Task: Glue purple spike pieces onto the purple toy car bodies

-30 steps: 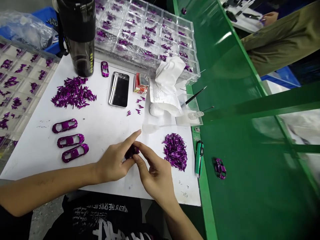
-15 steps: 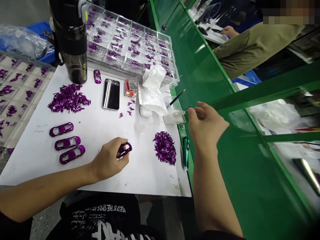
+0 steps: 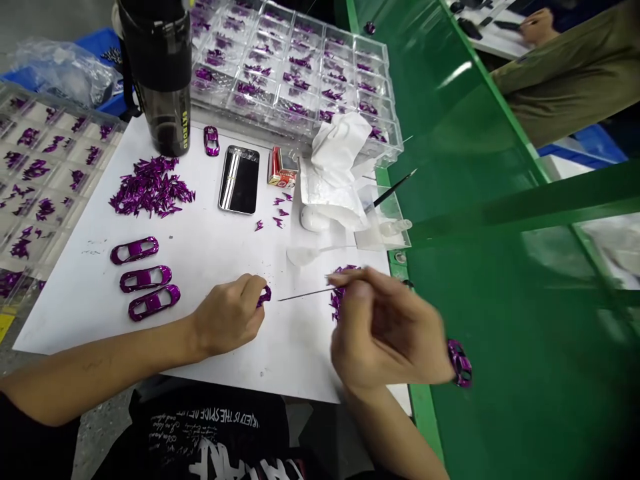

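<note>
My left hand (image 3: 227, 313) is closed around a purple toy car body (image 3: 265, 296), most of it hidden by the fingers. Pinched in my right hand (image 3: 390, 333) is a thin needle-like tool (image 3: 305, 294); its tip points left at the car body, a short gap away. Behind the right hand lies a pile of small purple parts (image 3: 336, 305), partly covered. Three more purple car bodies (image 3: 145, 278) lie left of my left hand on the white sheet (image 3: 210, 247). Farther back is a larger heap of purple parts (image 3: 150, 190).
A dark bottle (image 3: 163, 80), a phone (image 3: 240, 180), a red box (image 3: 281, 170) and crumpled tissue (image 3: 340, 153) stand toward the back. Clear compartment trays (image 3: 300, 120) hold purple pieces. A purple car (image 3: 460, 363) sits on the green surface (image 3: 500, 300). Another person's hand (image 3: 537, 28) shows beyond.
My right hand has come left and nearer from beside the small clear tray, bringing the needle-like tool to the car body. The left hand keeps its hold; the view has shifted.
</note>
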Demonstrator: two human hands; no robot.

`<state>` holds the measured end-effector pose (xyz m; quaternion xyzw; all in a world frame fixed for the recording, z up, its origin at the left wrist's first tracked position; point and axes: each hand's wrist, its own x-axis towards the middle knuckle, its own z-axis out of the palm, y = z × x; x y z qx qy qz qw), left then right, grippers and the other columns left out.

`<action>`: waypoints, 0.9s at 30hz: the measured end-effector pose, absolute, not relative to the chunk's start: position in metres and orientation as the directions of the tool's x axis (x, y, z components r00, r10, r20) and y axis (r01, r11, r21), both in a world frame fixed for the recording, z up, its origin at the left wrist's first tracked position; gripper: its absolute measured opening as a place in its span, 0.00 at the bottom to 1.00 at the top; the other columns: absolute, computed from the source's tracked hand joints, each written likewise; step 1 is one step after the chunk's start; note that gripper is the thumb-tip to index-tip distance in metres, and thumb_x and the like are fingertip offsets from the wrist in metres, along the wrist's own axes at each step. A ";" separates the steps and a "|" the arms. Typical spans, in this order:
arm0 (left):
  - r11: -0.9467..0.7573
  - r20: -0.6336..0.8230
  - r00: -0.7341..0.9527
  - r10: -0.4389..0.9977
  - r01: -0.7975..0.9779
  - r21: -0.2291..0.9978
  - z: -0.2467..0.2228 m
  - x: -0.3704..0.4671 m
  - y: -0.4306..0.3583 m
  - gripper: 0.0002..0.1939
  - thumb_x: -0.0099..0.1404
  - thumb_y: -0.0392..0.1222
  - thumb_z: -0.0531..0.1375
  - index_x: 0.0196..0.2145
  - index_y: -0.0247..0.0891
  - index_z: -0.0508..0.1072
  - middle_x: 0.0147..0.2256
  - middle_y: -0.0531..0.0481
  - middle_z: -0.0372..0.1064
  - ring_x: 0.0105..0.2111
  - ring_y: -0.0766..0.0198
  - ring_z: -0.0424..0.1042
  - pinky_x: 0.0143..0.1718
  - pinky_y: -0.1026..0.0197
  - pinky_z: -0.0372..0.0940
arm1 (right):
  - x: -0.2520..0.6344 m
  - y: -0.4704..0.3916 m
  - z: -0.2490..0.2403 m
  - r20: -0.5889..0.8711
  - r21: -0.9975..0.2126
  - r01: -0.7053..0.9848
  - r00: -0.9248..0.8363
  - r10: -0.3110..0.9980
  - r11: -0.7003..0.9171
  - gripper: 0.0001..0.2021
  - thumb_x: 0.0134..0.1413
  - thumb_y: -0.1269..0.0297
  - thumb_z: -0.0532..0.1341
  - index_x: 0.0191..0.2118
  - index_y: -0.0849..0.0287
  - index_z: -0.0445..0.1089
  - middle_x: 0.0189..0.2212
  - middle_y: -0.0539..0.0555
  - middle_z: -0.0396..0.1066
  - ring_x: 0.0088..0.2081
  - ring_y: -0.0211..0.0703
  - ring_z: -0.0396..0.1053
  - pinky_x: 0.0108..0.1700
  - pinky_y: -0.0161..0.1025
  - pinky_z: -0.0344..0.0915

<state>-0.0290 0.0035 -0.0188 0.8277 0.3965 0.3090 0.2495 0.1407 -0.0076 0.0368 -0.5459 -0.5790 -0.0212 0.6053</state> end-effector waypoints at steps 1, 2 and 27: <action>-0.555 0.313 0.489 0.814 0.497 0.667 -0.018 -0.029 0.004 0.12 0.64 0.28 0.52 0.44 0.33 0.69 0.32 0.47 0.71 0.26 0.61 0.71 0.24 0.59 0.71 | 0.135 -0.009 0.030 0.705 -0.645 0.643 0.292 0.646 0.413 0.14 0.62 0.71 0.66 0.51 0.50 0.77 0.35 0.52 0.79 0.34 0.51 0.81 0.33 0.49 0.80; -0.548 0.310 0.484 0.818 0.492 0.677 -0.017 -0.029 0.004 0.12 0.64 0.28 0.53 0.44 0.34 0.68 0.32 0.47 0.71 0.26 0.62 0.72 0.25 0.60 0.72 | 0.132 -0.010 0.023 0.698 -0.644 0.635 0.259 0.668 0.427 0.15 0.62 0.73 0.66 0.52 0.50 0.76 0.36 0.52 0.79 0.34 0.51 0.81 0.32 0.49 0.80; -0.016 -0.091 0.356 0.930 0.288 0.957 0.003 -0.030 0.017 0.08 0.61 0.36 0.63 0.39 0.36 0.71 0.28 0.53 0.72 0.24 0.66 0.70 0.28 0.62 0.66 | 0.142 -0.012 0.013 0.666 -0.611 0.617 0.063 0.744 0.495 0.28 0.59 0.82 0.64 0.62 0.51 0.71 0.43 0.53 0.80 0.41 0.49 0.81 0.41 0.49 0.81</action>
